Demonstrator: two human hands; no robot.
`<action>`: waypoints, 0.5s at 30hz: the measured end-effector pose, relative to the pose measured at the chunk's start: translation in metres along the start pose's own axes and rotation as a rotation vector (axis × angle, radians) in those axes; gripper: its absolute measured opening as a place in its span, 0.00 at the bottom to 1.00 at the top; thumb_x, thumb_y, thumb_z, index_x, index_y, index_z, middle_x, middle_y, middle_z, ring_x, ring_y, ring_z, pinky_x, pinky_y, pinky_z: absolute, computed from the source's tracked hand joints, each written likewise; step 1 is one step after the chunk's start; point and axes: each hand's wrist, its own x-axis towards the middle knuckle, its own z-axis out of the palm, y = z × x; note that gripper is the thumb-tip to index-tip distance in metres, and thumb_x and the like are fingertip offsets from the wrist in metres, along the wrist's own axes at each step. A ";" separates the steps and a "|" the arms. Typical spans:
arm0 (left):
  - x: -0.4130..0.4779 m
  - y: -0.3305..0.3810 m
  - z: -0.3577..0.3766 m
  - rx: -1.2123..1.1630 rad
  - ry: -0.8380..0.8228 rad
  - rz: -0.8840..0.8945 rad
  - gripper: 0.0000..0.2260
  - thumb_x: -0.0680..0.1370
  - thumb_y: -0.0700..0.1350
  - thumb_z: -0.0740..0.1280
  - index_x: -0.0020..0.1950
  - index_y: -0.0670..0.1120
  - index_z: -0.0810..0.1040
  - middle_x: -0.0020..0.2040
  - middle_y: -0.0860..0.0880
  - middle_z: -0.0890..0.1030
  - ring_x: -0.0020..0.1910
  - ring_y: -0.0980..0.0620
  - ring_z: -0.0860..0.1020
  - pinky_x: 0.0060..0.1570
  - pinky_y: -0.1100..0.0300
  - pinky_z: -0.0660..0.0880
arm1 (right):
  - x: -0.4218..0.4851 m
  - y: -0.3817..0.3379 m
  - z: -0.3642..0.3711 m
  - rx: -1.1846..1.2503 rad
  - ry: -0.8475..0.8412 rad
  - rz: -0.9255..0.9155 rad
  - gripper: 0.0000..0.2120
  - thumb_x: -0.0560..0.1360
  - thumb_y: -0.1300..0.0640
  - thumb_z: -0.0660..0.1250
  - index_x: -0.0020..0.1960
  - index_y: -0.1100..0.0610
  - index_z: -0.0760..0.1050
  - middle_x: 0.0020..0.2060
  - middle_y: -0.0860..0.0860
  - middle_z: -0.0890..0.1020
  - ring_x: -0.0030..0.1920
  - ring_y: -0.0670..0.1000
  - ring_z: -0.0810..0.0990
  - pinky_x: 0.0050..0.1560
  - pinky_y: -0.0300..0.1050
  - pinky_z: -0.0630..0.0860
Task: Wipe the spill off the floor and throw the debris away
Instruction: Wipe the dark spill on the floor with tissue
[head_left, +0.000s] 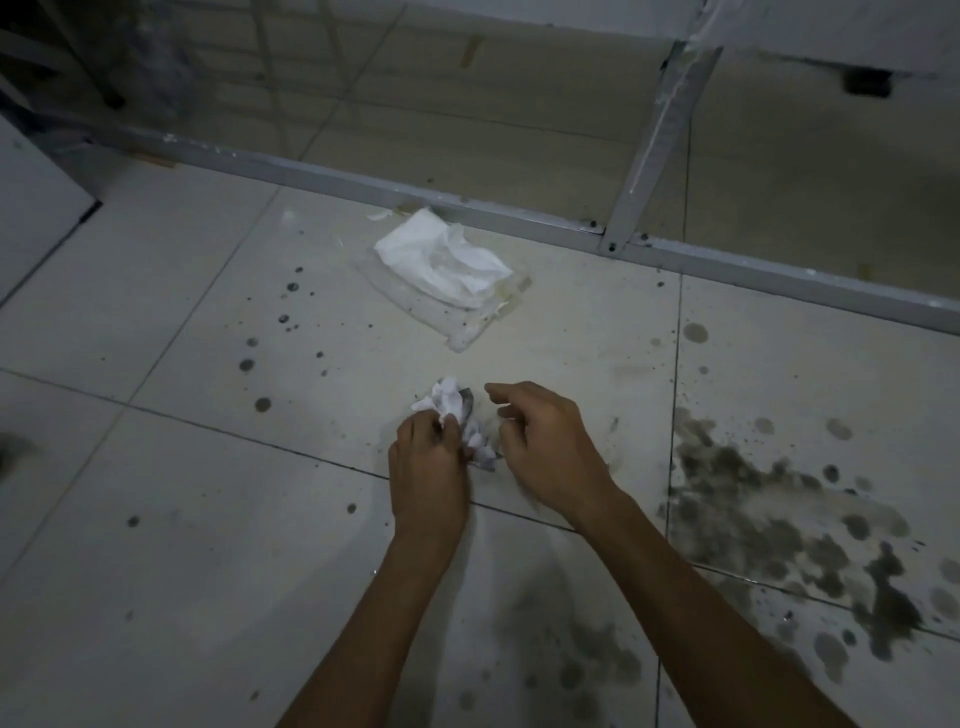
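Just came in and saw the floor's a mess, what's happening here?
A person is cleaning up. Their left hand holds a crumpled, soiled tissue; the right hand is close beside it, contact unclear. A tissue pack lies by the metal rail. The dark spill to the right is not yet wiped.

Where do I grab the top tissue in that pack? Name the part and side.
Pinch the top tissue by its rumpled end, right hand coming from above on the near side: the folds stand up there, and the metal rail crowds the pack's far edge.
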 end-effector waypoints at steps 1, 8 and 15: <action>0.005 -0.003 0.000 0.011 0.010 0.010 0.09 0.80 0.43 0.58 0.51 0.40 0.75 0.51 0.42 0.77 0.52 0.43 0.74 0.54 0.54 0.70 | 0.000 -0.002 0.002 0.004 0.000 -0.004 0.17 0.73 0.69 0.60 0.60 0.62 0.76 0.54 0.57 0.82 0.49 0.53 0.81 0.54 0.42 0.77; 0.059 -0.023 -0.016 0.397 -0.100 0.280 0.13 0.79 0.44 0.58 0.62 0.42 0.73 0.59 0.43 0.76 0.60 0.44 0.70 0.55 0.54 0.66 | -0.004 -0.006 0.012 0.004 -0.030 -0.054 0.17 0.72 0.70 0.62 0.59 0.63 0.77 0.51 0.57 0.82 0.47 0.52 0.81 0.51 0.40 0.77; 0.091 -0.028 -0.034 0.561 -0.141 0.512 0.19 0.64 0.39 0.74 0.53 0.36 0.78 0.53 0.37 0.79 0.52 0.38 0.77 0.50 0.50 0.75 | 0.007 -0.006 0.024 0.009 -0.038 -0.072 0.16 0.72 0.71 0.63 0.59 0.63 0.77 0.49 0.57 0.83 0.46 0.52 0.81 0.51 0.38 0.77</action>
